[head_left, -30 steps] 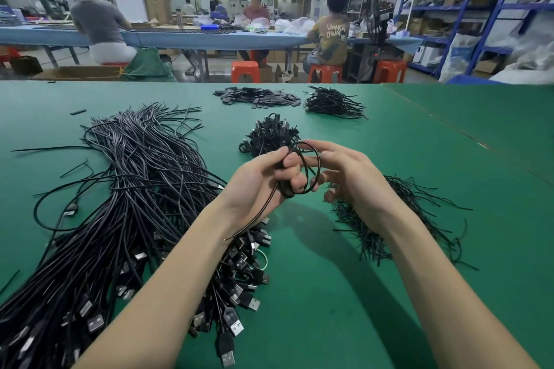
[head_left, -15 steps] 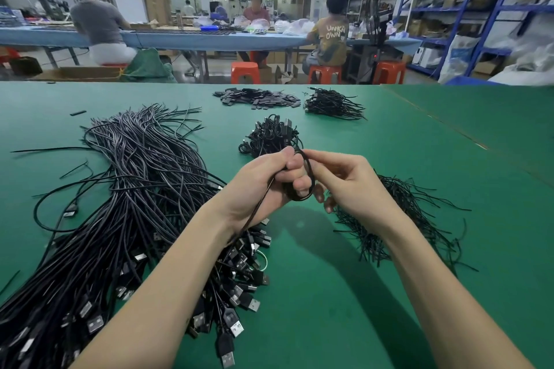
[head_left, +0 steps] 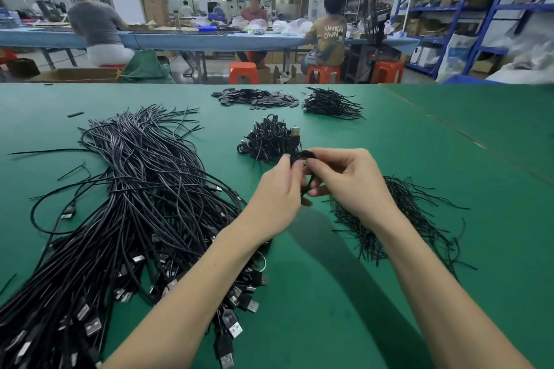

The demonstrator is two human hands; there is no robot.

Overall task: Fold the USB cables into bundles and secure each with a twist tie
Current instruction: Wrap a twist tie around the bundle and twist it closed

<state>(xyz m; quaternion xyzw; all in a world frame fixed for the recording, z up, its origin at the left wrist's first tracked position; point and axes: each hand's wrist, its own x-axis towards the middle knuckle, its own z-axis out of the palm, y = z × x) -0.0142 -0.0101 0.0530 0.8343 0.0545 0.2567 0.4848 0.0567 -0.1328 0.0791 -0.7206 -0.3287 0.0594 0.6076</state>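
Head view: a coiled USB cable is pinched between left hand and right hand above the tabletop, apparently kept compact for tying; twist ties lie just beside the right hand.

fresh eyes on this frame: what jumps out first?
The big heap of loose black USB cables sprawled over the left of the green table, plugs toward the camera. At centre, the left hand and right hand pinch a small coiled cable between them, a pile of twist ties just right of them.
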